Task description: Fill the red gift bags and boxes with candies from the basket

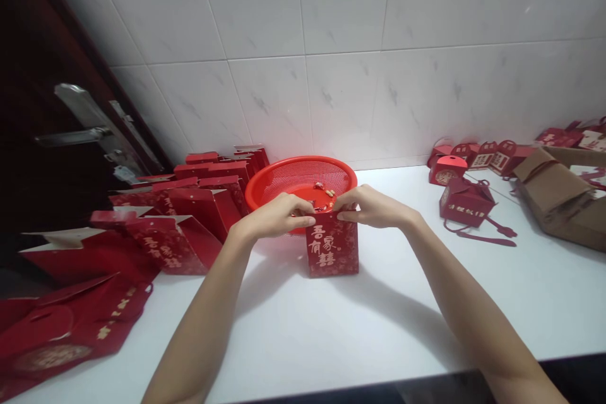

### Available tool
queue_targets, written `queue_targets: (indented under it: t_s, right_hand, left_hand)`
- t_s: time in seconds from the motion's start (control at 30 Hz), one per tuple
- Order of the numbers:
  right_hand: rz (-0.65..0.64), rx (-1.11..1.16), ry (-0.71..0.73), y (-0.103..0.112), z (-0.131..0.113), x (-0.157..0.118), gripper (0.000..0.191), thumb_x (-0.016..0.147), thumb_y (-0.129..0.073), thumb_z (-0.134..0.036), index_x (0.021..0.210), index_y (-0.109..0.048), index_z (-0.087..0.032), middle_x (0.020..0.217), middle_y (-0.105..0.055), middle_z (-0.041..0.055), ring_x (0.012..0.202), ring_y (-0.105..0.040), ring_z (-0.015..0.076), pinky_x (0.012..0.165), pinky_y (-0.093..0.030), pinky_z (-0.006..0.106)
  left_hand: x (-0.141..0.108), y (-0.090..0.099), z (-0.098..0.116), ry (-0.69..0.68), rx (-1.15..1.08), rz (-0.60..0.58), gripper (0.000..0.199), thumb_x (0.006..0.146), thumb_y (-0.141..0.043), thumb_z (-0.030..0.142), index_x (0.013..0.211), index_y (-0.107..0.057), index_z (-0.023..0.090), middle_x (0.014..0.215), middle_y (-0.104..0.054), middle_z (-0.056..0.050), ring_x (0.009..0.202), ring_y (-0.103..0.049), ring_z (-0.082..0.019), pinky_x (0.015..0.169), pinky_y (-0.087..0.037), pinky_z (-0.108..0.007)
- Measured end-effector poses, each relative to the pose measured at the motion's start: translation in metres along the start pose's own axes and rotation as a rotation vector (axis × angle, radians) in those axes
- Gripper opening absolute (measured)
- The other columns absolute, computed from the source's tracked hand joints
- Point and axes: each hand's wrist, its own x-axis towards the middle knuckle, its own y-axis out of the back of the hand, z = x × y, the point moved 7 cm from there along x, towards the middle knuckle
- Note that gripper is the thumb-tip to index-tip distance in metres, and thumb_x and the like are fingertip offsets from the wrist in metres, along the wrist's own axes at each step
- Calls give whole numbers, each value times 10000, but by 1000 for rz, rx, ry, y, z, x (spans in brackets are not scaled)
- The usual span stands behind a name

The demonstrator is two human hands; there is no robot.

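Observation:
A red paper gift bag [333, 252] with pale Chinese characters stands upright on the white table in front of me. My left hand [288, 211] pinches its top edge at the left corner, thumb towards me. At the right corner my right hand [362, 207] grips the same edge between thumb and fingers. Just behind the bag is a red plastic basket [269, 186], partly hidden by my hands, with a few wrapped candies and peanuts [330, 193] inside.
Many open red bags [170, 243] crowd the left side. Small red boxes [466, 202], some with ribbons, and an open cardboard box [552, 192] sit at the right. A tiled wall [345, 101] bounds the white table [293, 341]; a door handle [76, 136] is at left.

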Motion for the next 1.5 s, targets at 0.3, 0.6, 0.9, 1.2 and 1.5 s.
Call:
queue_targets:
  t_s: [0.3,0.6,0.9,1.2,1.5]
  right_hand:
    - [25,-56,-14,-6,0,0,226,828,-531,9,694,-556,-172,632,-521,-42,578,-407,96,565,-285,266]
    - [21,-93,-47,-7,-3,0,268,813,-513,13,644,-444,-183,610,-468,-51,557,-378,87,557,-248,274]
    - [0,-128,-61,-9,-5,1,314,795,-497,31,614,-365,-189,578,-414,-55,533,-338,85,536,-219,280]
    - [154,-17,-48,-15,1,-9,215,853,-494,-28,702,-525,-178,643,-521,-37,576,-403,98,572,-275,259]
    - [526,569,20,-43,42,-37,308,962,-519,-459,1011,-650,-186,967,-686,56,844,-599,179,740,-479,301]
  left_hand:
    - [-3,2,-2,-20,-44,-52,205,829,-622,342,915,-725,187,878,-697,-29,790,-599,-178,690,-424,-265]
    - [-5,2,-4,-10,-28,-80,319,892,-537,384,656,-598,178,673,-584,0,647,-523,-148,586,-339,-260]
    - [-3,-2,-8,38,-52,-92,343,875,-535,358,589,-446,190,612,-445,20,591,-390,-125,558,-244,-279]
    - [-2,-2,-11,47,-120,-111,344,871,-546,398,607,-489,185,634,-462,13,608,-420,-128,580,-311,-265]
    - [-5,-5,-3,-5,-127,-10,391,903,-523,477,667,-601,175,673,-584,-11,644,-537,-154,612,-416,-260]
